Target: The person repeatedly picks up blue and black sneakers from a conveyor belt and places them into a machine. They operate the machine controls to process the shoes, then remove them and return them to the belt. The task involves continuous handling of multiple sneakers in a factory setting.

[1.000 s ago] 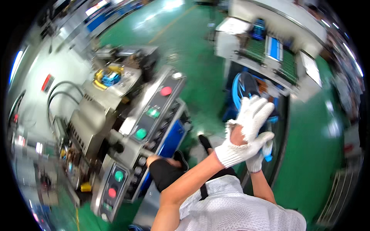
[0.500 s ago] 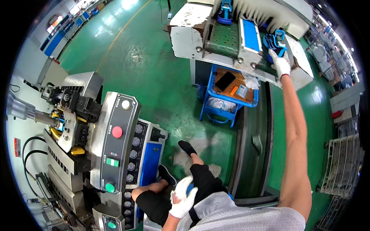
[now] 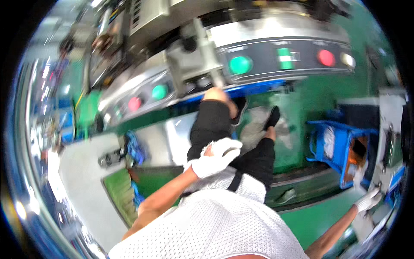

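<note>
My left hand (image 3: 217, 157), in a white glove with a pinkish patch showing near the thumb, hovers in front of my lap. Its fingers are loosely stretched and no object shows in them. Far out at the lower right, my right hand (image 3: 369, 200), also gloved in white, reaches to the end of the white conveyor machine (image 3: 390, 110). A dark blue item (image 3: 392, 196) lies just beyond its fingers, blurred at the picture's rim. Whether those fingers grip it cannot be made out.
Ahead stands a machine with a control panel (image 3: 263, 64) bearing green, red and white buttons. A blue cart (image 3: 330, 140) holds a dark flat object. At left, a pale machine top (image 3: 82, 168) adjoins a green belt (image 3: 118, 196) with blue items. A dark-edged track (image 3: 310, 185) crosses the floor.
The view has swung left, so the control panel now lies ahead and the conveyor at the right edge. My right hand stays near the conveyor's end; my left hand remains by my lap.
</note>
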Available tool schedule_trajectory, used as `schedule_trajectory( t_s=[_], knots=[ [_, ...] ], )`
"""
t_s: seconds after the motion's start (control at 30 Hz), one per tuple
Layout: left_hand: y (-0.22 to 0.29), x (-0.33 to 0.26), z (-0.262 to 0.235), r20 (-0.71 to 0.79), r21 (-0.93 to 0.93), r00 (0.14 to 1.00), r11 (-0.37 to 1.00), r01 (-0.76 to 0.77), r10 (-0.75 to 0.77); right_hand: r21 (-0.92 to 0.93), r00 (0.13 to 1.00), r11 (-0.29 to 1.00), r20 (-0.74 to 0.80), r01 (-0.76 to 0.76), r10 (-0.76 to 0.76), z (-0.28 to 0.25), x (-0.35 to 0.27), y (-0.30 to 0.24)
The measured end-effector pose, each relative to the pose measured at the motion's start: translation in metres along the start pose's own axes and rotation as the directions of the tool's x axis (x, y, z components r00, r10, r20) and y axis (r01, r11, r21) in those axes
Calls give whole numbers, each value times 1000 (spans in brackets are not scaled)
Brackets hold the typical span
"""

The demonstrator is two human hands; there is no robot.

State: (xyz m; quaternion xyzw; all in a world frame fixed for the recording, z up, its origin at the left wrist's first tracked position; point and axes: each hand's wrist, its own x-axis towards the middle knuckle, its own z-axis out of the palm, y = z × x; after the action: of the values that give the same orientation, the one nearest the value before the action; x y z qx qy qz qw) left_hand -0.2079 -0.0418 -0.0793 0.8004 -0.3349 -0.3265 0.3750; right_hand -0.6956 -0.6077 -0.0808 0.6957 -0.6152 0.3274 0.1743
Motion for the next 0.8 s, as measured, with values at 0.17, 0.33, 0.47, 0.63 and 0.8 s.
schedule_trajectory(
  t_s=[0.17,0.33,0.47,0.63,0.8],
  knots=[
    [-100,-105,-67,-400,-159,861,949,273,-315,498,711,732,703,-465,-26,-26,-235,-184],
    [-222,-258,-84,-620,-350,485,771,533,-616,582,368,720,808,-378,-460,-46,-299,-307],
    [-308,-382,-75,-729,-79,322,541,838,-604,571,136,810,820,-138,-555,-52,-295,-356],
    [-380,-564,-103,-908,211,174,-58,976,-382,558,-14,627,753,544,-658,-14,-254,-366],
    [-401,-619,-126,-686,95,-95,-218,971,-721,346,-37,583,879,735,-475,56,-191,-349]
  ],
)
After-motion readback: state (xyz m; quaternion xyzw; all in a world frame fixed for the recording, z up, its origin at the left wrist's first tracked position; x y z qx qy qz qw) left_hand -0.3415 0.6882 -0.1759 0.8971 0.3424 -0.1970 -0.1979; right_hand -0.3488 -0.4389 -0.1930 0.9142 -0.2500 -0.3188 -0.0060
